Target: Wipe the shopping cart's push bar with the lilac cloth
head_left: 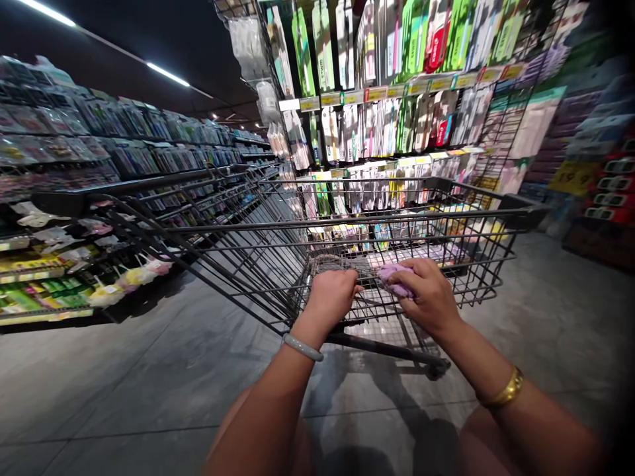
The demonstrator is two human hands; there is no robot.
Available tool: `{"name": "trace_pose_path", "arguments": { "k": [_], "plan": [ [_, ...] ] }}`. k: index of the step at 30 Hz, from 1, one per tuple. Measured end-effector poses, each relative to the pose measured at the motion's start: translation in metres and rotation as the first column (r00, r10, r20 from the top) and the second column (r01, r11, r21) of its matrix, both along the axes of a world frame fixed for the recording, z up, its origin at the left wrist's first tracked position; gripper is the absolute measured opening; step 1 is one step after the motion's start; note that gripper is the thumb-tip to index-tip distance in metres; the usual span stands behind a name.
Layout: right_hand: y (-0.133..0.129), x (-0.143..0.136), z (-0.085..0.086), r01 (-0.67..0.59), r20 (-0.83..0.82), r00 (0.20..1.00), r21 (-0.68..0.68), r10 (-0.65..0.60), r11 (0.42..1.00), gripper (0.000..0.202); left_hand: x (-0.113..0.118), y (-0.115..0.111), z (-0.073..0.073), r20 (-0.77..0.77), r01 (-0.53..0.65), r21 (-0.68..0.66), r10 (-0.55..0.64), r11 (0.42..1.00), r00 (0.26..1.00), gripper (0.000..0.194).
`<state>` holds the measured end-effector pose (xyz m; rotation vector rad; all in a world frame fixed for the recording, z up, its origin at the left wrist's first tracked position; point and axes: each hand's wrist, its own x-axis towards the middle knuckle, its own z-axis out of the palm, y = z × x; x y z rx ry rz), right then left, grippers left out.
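A lilac cloth (pixel 397 279) is bunched in my right hand (pixel 430 296), with the fingers pressed around it close to the wires of a black shopping cart (pixel 317 225). Beside it, my left hand (pixel 333 299) is closed in a fist at the cart's near wire side. Its fingertips face away from me, so what it grips, if anything, is hidden. The cart stands across in front of me, its basket opening upward. A grey bangle (pixel 302 348) circles my left wrist and a gold bracelet (pixel 506 390) my right forearm.
Behind the cart rises a wire rack (pixel 391 94) of packaged toothbrushes. Stocked shelves (pixel 163 142) line the left side. A yellow price sign (pixel 570 178) and red boxes (pixel 615 182) are at the right. A caster wheel (pixel 436 368) rests on the grey floor (pixel 124 390).
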<state>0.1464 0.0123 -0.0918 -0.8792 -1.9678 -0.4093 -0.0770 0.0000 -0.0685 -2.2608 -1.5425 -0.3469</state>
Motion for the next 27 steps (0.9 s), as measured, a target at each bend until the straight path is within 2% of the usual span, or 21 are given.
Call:
{"name": "trace_pose_path", "arguments": {
  "k": [3, 5, 7, 13, 20, 23, 25, 27],
  "plan": [
    [0.005, 0.018, 0.005, 0.034, -0.15, 0.988, 0.071, -0.023, 0.997, 0.016, 0.0, 0.0, 0.0, 0.003, -0.007, -0.004, 0.007, 1.0, 1.0, 0.031],
    [0.009, 0.026, 0.006, 0.088, -0.259, 0.964, 0.069, -0.067, 0.994, 0.013, 0.001, 0.0, 0.0, 0.004, -0.012, -0.01, 0.012, 1.0, 1.0, 0.031],
    [0.01, 0.028, 0.005, 0.132, -0.293, 0.949, 0.042, -0.114, 0.99, 0.013, 0.001, 0.001, -0.001, 0.003, -0.017, -0.015, 0.017, 1.0, 1.0, 0.031],
    [0.007, 0.011, -0.001, 0.155, -0.168, 0.974, 0.014, -0.151, 0.988, 0.017, 0.001, 0.002, 0.0, -0.018, -0.025, -0.032, 0.024, 0.999, 1.0, 0.032],
    [0.0, 0.003, -0.001, 0.16, -0.14, 0.977, -0.009, -0.16, 0.987, 0.021, 0.002, -0.003, 0.005, -0.058, -0.031, -0.045, 0.028, 0.999, 0.998, 0.033],
    [-0.008, -0.005, -0.001, 0.096, -0.055, 0.994, -0.011, -0.096, 0.995, 0.027, 0.002, -0.002, 0.007, -0.077, -0.045, -0.06, 0.04, 0.997, 0.996, 0.032],
    [-0.011, -0.007, 0.0, 0.02, 0.046, 0.999, 0.025, -0.021, 0.999, 0.032, 0.002, 0.0, 0.008, -0.089, -0.064, -0.069, 0.058, 0.996, 0.994, 0.031],
    [-0.009, -0.001, 0.004, -0.015, 0.049, 0.999, 0.086, 0.011, 0.996, 0.032, 0.002, 0.002, 0.008, -0.103, -0.077, -0.076, 0.069, 0.994, 0.992, 0.031]
  ]
}}
